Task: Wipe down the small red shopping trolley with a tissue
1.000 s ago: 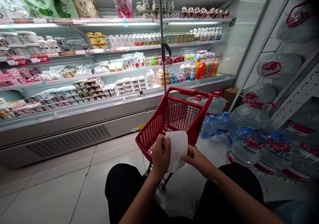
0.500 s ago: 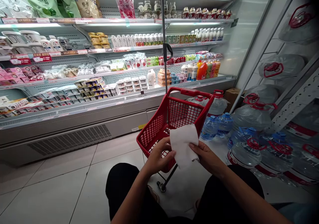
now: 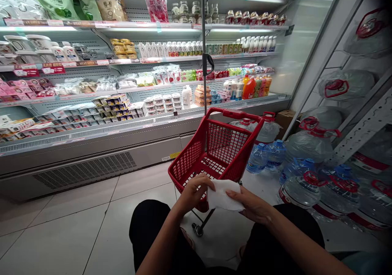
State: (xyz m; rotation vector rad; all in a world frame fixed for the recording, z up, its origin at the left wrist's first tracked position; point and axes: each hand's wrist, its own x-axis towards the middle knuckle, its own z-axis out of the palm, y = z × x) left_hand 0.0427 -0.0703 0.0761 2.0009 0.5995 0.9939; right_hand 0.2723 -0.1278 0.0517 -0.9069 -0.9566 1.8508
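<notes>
Between my hands is a white cloth or wipe (image 3: 225, 197), folded into a small flat pad. My left hand (image 3: 196, 189) pinches its left edge between thumb and fingers. On the other side my right hand (image 3: 249, 201) grips it, thumb lying on top and fingers underneath. Just beyond my hands stands a red plastic shopping cart (image 3: 186, 163) with lattice walls; my left hand overlaps its near edge in view, and I cannot tell whether they touch.
A refrigerated display case (image 3: 153, 144) full of dairy products and drinks runs along the back. Blue-capped water bottles (image 3: 259, 158) and large red-handled jugs (image 3: 301, 189) stand on the floor at right. A cart wheel (image 3: 197, 229) rests between my feet.
The white cloth hung tall and opened upward before; now its upper part is folded down and it is smaller. My right hand has moved slightly lower.
</notes>
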